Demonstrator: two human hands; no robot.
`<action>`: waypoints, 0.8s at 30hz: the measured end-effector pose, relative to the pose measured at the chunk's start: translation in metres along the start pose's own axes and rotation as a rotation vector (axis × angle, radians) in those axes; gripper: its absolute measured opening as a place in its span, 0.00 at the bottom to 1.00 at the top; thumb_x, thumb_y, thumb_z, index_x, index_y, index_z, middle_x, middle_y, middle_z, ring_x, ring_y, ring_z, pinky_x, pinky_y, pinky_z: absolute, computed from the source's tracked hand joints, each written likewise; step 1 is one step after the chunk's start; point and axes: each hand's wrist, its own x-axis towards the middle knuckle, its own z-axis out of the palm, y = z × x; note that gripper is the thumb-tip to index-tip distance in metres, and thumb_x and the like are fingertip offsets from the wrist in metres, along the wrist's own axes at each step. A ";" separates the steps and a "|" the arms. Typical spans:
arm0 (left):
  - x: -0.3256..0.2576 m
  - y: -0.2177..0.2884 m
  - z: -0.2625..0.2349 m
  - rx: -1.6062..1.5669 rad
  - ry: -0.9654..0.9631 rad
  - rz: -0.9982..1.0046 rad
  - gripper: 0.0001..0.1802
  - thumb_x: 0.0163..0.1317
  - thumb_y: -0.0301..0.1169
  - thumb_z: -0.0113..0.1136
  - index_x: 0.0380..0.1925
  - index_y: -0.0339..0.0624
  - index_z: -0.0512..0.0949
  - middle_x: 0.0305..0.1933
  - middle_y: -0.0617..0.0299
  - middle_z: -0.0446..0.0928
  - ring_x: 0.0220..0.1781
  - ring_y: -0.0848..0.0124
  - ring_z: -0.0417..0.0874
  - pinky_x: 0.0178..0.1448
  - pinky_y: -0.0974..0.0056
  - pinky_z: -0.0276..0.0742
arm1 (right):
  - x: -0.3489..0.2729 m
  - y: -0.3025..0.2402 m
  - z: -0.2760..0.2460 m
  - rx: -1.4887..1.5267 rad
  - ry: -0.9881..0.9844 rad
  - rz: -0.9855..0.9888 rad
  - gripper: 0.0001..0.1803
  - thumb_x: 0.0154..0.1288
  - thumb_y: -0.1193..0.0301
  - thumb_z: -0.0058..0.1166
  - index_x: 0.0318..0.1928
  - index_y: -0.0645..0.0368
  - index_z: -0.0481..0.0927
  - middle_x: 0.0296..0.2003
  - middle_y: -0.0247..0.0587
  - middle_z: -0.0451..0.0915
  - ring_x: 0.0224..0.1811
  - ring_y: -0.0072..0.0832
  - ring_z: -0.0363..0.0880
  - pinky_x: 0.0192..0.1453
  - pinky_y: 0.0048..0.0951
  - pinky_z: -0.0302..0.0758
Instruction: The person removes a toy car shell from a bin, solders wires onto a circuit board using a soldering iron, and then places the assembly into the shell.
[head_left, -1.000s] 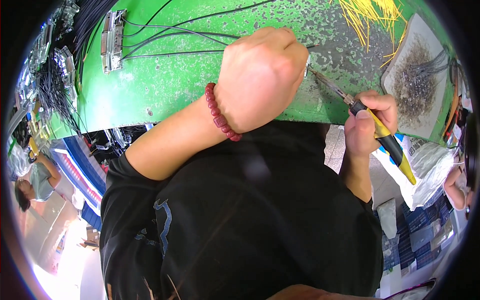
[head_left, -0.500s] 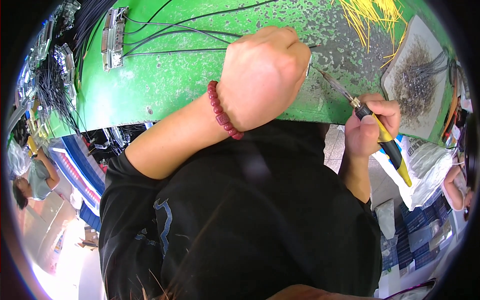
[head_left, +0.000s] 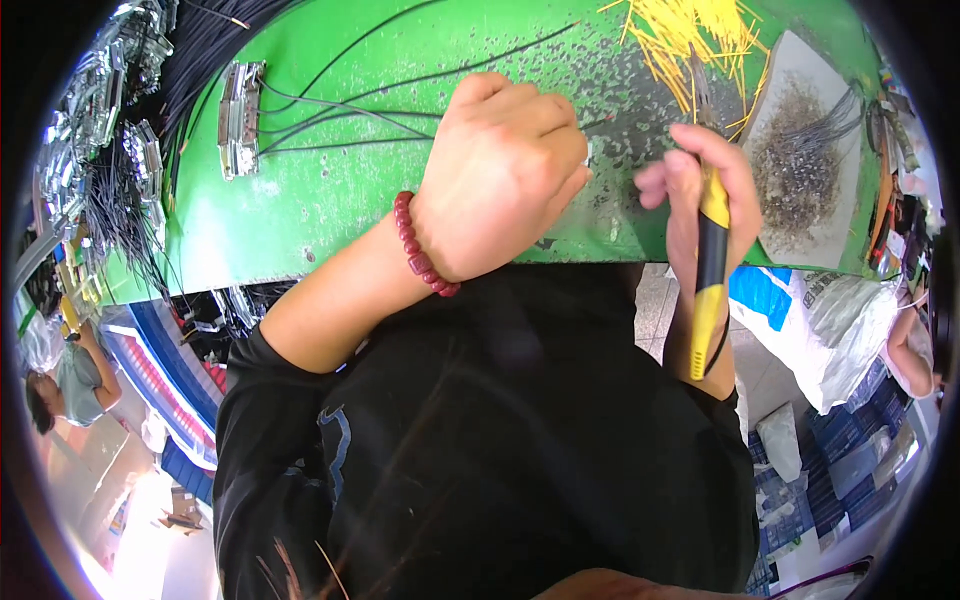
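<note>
My left hand (head_left: 510, 175), wearing a red bead bracelet (head_left: 412, 245), is closed in a fist, back upward, over the green table. What its fingers grip is hidden; a small pale edge peeps out at its right side. Dark wires (head_left: 350, 146) run from a shiny metal part (head_left: 240, 120) to the left hand and pass out of sight under it. My right hand (head_left: 720, 190) holds a yellow and black soldering iron (head_left: 712, 250) upright, its tip pointing away from me by a heap of thin yellow tubes (head_left: 700, 30).
At the far left lie piled metal parts (head_left: 95, 130) and bundles of black wire (head_left: 205, 60). A grey board (head_left: 830, 120) with dark debris and thin wires lies on the right of the green table (head_left: 320, 220). Other people show at both edges, and white bags (head_left: 830, 340) lie below right.
The soldering iron has swung from pointing at my left hand to pointing away, toward the yellow tubes. My left hand has shifted slightly left and nearer, still closed.
</note>
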 end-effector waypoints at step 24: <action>0.004 0.012 -0.014 -0.456 0.114 -0.299 0.02 0.52 0.24 0.60 0.26 0.39 0.77 0.26 0.56 0.77 0.30 0.58 0.79 0.33 0.60 0.75 | 0.007 -0.008 0.028 0.180 0.020 -0.321 0.24 0.55 0.85 0.60 0.50 0.61 0.67 0.31 0.42 0.80 0.31 0.22 0.80 0.31 0.18 0.75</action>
